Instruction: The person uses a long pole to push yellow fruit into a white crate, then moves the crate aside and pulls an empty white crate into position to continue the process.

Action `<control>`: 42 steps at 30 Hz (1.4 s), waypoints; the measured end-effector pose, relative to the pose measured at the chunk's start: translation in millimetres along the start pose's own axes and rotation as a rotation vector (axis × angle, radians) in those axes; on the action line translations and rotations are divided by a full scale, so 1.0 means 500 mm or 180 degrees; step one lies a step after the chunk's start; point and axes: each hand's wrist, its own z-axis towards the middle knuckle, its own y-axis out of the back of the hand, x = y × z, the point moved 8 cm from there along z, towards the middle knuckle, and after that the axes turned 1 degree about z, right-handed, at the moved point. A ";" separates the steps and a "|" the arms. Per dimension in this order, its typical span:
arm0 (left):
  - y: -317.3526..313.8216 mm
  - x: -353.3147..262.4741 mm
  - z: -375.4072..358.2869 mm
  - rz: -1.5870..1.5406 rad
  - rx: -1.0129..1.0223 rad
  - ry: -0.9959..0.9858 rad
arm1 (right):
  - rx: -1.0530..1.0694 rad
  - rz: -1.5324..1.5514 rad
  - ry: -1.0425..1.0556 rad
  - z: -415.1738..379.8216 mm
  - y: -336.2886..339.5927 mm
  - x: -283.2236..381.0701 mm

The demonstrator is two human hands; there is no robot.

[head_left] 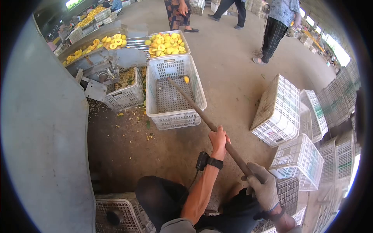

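Note:
A long wooden stick (196,109) slants across my view, its far end over the inside of a white plastic crate (176,112). My bare left hand (218,138) is wrapped round the middle of its shaft. Lower down, near the stick's close end, my right hand (265,187), in a pale work glove, is closed on it. One yellow fruit piece (186,79) lies in the crate, on the perforated floor. Directly behind stands another crate (189,48) heaped with halved yellow fruit (168,44).
At the left, a metal machine (128,57) carries more fruit halves beside its bars. Below it, a crate (128,98) holds scraps, with bits scattered on the floor. White crates (278,116) are stacked at my right. A person (272,33) stands at the upper right.

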 end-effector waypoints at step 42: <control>0.155 -0.021 -0.001 0.0532 0.0702 -0.0110 | 0.0921 0.2479 -0.0558 -0.167 -0.154 -0.096</control>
